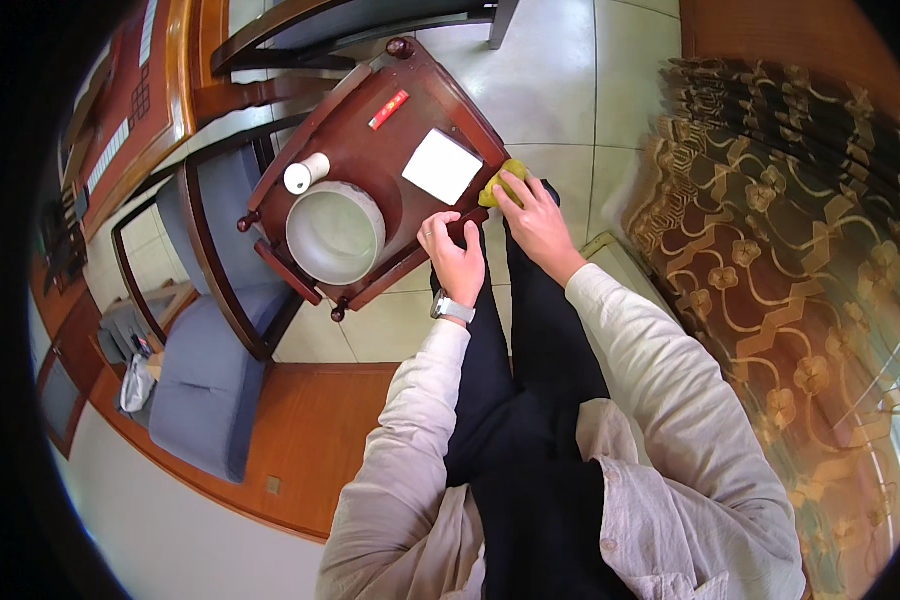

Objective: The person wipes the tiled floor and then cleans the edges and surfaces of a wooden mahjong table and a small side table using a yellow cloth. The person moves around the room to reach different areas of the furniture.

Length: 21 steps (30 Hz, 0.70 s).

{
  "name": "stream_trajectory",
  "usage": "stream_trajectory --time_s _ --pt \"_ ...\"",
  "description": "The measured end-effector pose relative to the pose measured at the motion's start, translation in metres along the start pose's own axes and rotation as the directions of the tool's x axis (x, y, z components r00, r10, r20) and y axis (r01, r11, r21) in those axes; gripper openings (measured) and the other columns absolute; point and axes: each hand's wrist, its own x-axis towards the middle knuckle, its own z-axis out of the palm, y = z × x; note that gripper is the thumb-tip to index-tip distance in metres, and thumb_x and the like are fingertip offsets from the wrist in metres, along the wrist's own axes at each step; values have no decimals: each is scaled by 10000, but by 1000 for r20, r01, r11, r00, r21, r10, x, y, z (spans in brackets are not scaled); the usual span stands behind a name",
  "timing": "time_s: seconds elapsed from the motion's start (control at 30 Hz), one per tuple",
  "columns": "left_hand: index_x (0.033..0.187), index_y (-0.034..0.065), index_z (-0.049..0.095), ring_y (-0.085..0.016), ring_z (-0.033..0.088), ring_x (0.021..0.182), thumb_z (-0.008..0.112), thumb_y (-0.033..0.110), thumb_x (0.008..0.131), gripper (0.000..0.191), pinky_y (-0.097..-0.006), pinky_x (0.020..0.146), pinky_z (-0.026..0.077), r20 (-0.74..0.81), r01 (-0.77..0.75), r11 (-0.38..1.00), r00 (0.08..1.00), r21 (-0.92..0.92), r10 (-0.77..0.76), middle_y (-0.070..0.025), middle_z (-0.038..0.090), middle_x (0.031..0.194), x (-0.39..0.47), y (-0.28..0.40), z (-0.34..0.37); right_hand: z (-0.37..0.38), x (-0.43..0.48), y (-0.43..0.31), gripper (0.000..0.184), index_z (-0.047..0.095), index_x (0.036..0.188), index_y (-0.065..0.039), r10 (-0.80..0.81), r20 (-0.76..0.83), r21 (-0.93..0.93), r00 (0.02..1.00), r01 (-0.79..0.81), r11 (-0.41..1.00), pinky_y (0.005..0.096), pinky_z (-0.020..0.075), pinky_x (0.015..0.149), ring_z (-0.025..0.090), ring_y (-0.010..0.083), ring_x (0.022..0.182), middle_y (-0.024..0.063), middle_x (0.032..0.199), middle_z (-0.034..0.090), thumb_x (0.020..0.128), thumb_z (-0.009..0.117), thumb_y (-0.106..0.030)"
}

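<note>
My right hand (532, 217) grips a yellow-green cloth (504, 184), pressed against the right corner of a dark red wooden table (356, 150) with raised rails and round knobs. At the table's near edge is my left hand (456, 255), wearing a ring and a watch; its fingers are apart and nothing is in them. A white square box or pad (442, 166) lies between the cloth and the middle of the tabletop. To the left stands a round metal basin (336, 234), beside a small white cylinder (307, 173) lying tilted. A slim red packet (388, 110) lies farther back.
A wooden chair with a grey-blue cushion (202, 375) stands left of the table, and another dark chair (360, 37) is beyond it. A patterned brown curtain (780, 300) hangs on the right. Pale tiles (547, 82) cover the floor.
</note>
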Motion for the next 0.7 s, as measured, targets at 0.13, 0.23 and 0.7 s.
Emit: stream_trajectory --time_s 0.13,0.23,0.7 --pt "1092 32 596 -349 522 1134 701 107 914 220 -468 1026 416 -49 14 1000 999 -8 -14 -130 612 1143 -4 -2 6 5 10 1 452 660 1237 22 -105 151 -122 983 124 985 444 522 1023 569 405 1202 209 1382 568 786 677 2" --pt "1100 35 596 -341 532 1127 705 106 914 226 -456 1026 420 -46 25 999 999 -37 -27 -124 616 1132 -6 -4 8 9 16 2 474 629 1265 31 -107 253 -128 962 143 981 443 525 1024 565 408 1185 218 1353 550 793 653 -5" --pt "1055 34 637 -370 570 1098 685 158 941 175 -471 975 473 -32 -4 998 999 -56 2 -139 638 1122 -6 -12 4 -7 55 29 177 721 923 -17 -541 601 -232 589 776 587 390 569 863 613 305 1100 124 1052 654 836 653 -154"
